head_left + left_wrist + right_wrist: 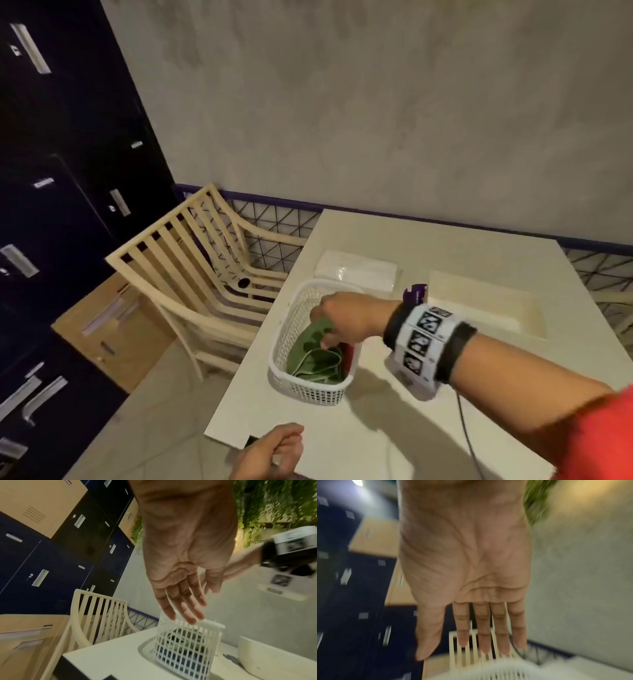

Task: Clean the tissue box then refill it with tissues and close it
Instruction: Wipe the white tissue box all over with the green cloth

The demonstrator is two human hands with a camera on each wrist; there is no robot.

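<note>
The cream tissue box lies open on the white table, right of a clear-wrapped pack of white tissues. A white mesh basket near the table's left edge holds a green cloth. My right hand reaches into the basket, fingers pointing down onto the cloth. In the blurred right wrist view that right hand has straight fingers and holds nothing. My left hand hovers by the table's front edge, relaxed and empty. In the left wrist view the left hand hangs before the basket.
A purple object stands behind my right wrist, mostly hidden. A cream slatted chair stands left of the table. Dark lockers fill the left side, and a grey wall runs behind the table.
</note>
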